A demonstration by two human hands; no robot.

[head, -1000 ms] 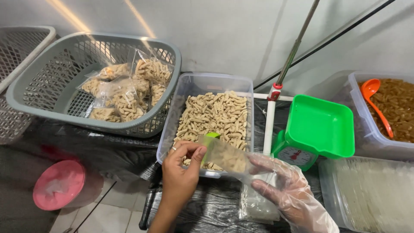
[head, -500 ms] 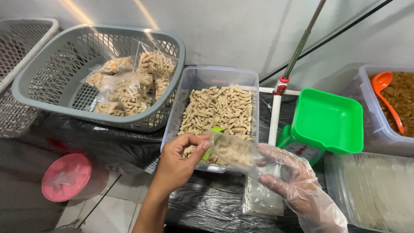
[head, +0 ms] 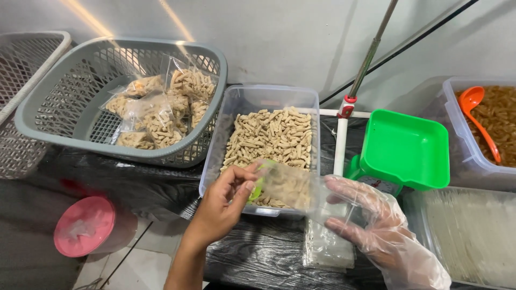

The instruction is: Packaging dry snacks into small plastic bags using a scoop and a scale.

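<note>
My left hand [head: 223,201], bare, pinches the green-edged end of a small clear plastic bag [head: 293,188] holding some beige snack sticks. My right hand [head: 368,220], in a thin clear plastic glove, holds the other end of the same bag from the right. The bag hangs over the front edge of a clear plastic tub [head: 252,96] full of the same beige sticks. A grey mesh basket [head: 64,107] at the left holds several filled, sealed bags [head: 156,104].
A green scale tray [head: 406,150] sits right of the tub, behind a white and metal pole [head: 344,118]. At far right a tub of brown snacks holds an orange scoop [head: 481,121]. Flat clear bags [head: 328,247] lie on the black table. A pink lid [head: 83,225] is below left.
The view has shifted slightly. Both hands still hold the bag, which has moved a little lower over the tub's front edge.
</note>
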